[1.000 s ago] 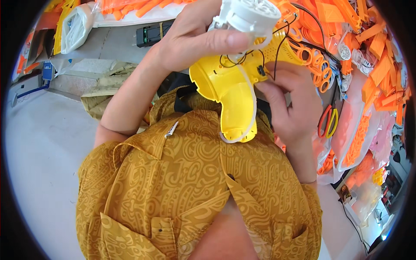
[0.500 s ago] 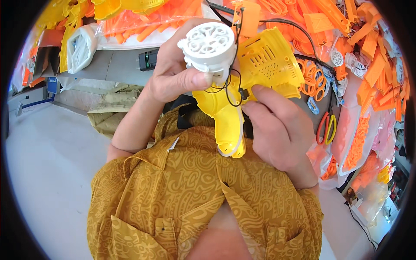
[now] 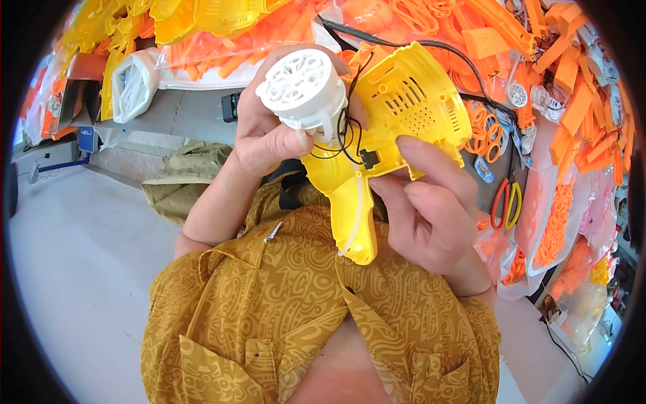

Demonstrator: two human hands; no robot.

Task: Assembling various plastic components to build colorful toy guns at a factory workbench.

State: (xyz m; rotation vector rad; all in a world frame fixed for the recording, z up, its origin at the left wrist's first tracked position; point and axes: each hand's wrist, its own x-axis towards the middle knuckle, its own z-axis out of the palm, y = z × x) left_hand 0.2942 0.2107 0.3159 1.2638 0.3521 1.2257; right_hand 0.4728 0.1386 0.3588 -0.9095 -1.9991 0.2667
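One yellow shell [image 3: 390,135] holds a black component [image 3: 369,159].

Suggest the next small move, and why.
Probably use the right hand to tuck the thin black wires into the yellow shell. They loop loosely between the white round part and the small black block, and that hand is close beside the block. The left hand holds the white part, so stray wires might get pinched.
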